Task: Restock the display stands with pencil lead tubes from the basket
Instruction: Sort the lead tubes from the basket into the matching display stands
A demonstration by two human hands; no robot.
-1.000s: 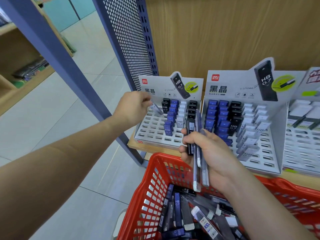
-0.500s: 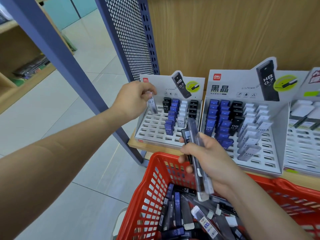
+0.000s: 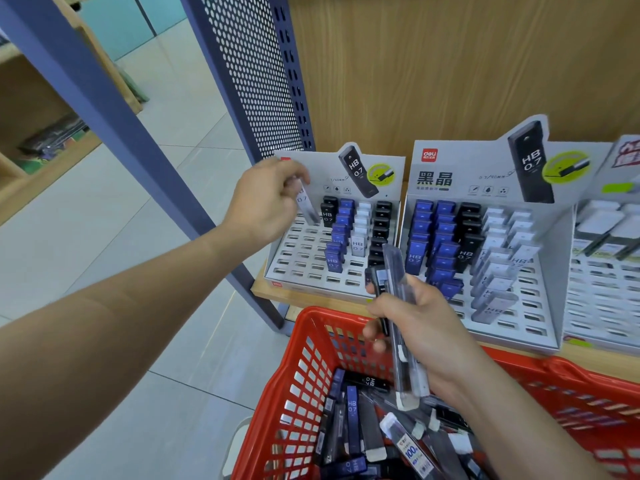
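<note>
The left hand [image 3: 266, 202] pinched a grey tube [image 3: 306, 204] in its fingers [image 3: 291, 174], tilted, just above the far-left slots of the left stand [image 3: 298, 268]; at that tilt it could miss its slot or knock the black tubes [image 3: 327, 213] beside it; further right, the right hand [image 3: 415, 327] gripped a bundle of tubes [image 3: 394, 271] over the red basket [image 3: 311, 315]; a slack grip might spill them.

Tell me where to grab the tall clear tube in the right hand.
Likely best to pinch its free top end, coming from above: the clear tube stands nearly upright in the right hand, whose fingers wrap its middle. The left hand holds a grey tube, so place that first.
</note>
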